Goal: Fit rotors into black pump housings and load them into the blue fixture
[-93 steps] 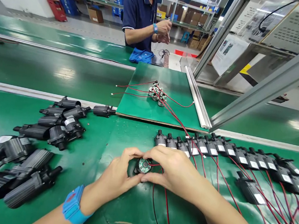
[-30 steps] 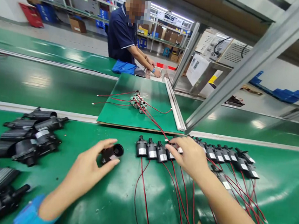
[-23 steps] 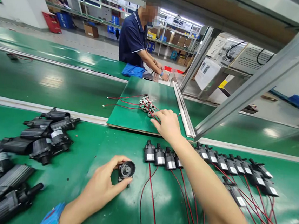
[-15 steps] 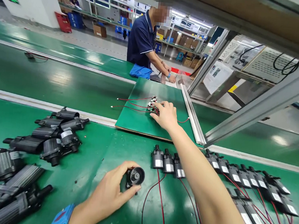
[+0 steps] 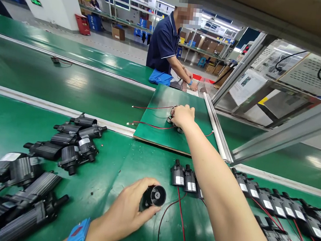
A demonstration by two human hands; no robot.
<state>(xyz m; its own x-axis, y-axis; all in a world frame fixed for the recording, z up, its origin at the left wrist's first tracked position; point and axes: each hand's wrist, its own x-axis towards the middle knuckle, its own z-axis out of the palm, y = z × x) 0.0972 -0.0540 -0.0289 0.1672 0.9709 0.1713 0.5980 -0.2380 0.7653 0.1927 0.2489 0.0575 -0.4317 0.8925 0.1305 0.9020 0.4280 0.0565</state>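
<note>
My left hand (image 5: 129, 208) is closed around a black cylindrical housing (image 5: 158, 196), its open round end facing up toward me. On the raised green board (image 5: 153, 135), my right hand (image 5: 182, 117) reaches over small round parts (image 5: 169, 119) with thin red and black wires (image 5: 154, 126). Its fingers curl down among these parts, and the fingertips are largely hidden, so whether one is gripped is unclear. Just below the board stand a few labelled black housings (image 5: 178, 174) with red and black leads, partly covered by my right forearm.
Black housings (image 5: 44, 150) lie in a loose pile at the left. Labelled ones with wires (image 5: 279, 207) stand in rows at the right. A metal post (image 5: 285, 121) slants at the right; a person (image 5: 164, 41) works beyond the board.
My right hand has curled down over the round parts, which have shifted, and more of them is hidden. My left hand still holds the housing. The whole view has shifted slightly.
</note>
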